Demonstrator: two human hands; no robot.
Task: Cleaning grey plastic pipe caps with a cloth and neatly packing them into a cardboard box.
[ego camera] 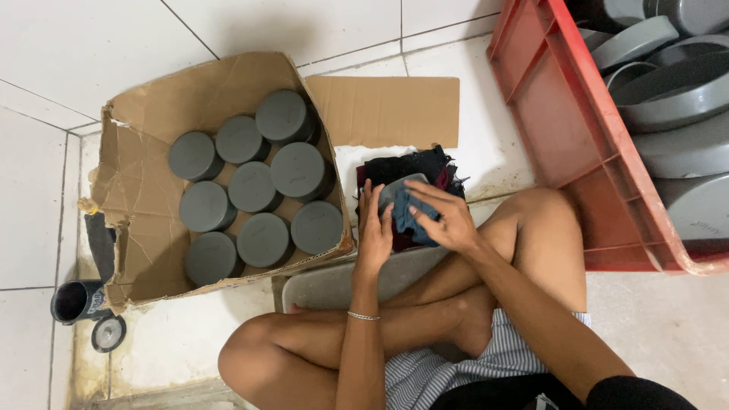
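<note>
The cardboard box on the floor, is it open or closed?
Open. The cardboard box has its flaps spread out, and the round grey caps inside show from above.

The box (144,152) is brown cardboard, matt and rough, with torn, creased walls. The round caps (250,186) inside it are grey plastic, smooth and matt. The crate (562,121) is red plastic with a light shine, and the pipe fittings (668,91) in it are smooth grey plastic. The rags (414,167) are soft dark cloth with frayed edges. The floor tiles (76,45) are white, glossy ceramic. The bracelet (363,316) looks like thin shiny metal.
</note>
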